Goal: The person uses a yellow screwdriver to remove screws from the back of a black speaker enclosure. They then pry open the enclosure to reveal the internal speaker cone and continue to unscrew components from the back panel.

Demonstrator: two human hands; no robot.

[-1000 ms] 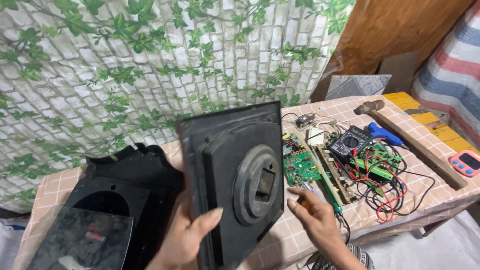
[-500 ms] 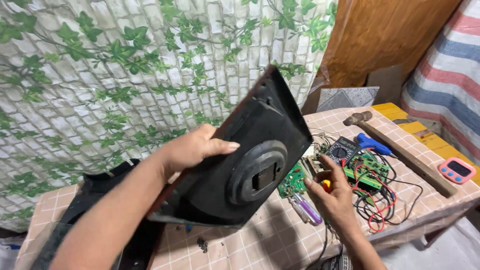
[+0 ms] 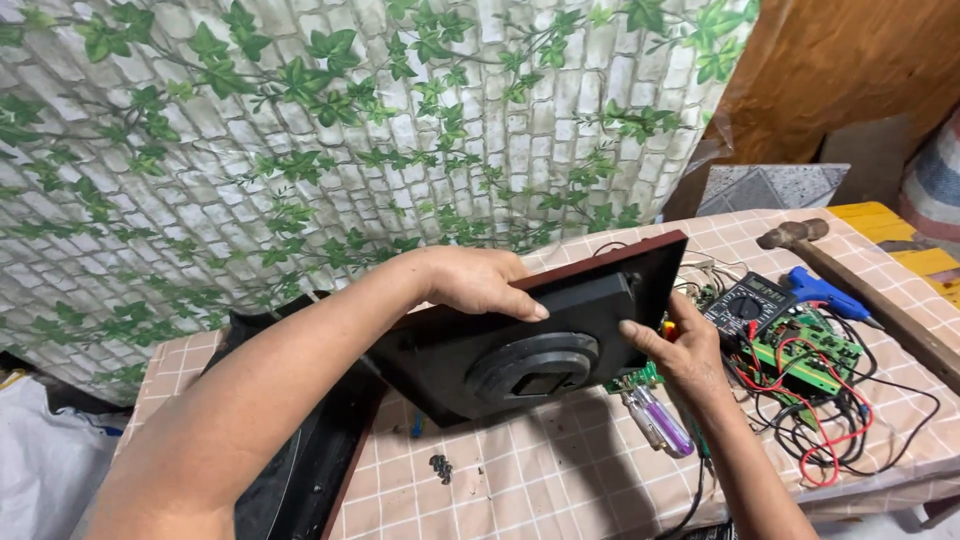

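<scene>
Holding the black panel (image 3: 520,335) tilted above the checked tablecloth (image 3: 560,470), the person has both hands on it: the left hand (image 3: 480,282) lies flat over the upper edge with its fingers pressing down, and the right hand (image 3: 672,345) props the right side, fingers spread against the raised block. Neither hand is closed round the panel; it is more pinned between them than gripped. Something orange shows under the right palm, perhaps a tool handle, though I can't tell from here.

The risk, as I see it, is a slip. The panel is broad, with a heavy-looking round mount (image 3: 535,368) in its middle, and if it slid from that open-handed hold, its lower edge would land near the small screws (image 3: 440,467) or the purple-handled screwdriver (image 3: 655,420). Swinging it right could snag the red and black wires (image 3: 830,420) by the green circuit board (image 3: 805,365) and the multimeter (image 3: 750,305).
</scene>
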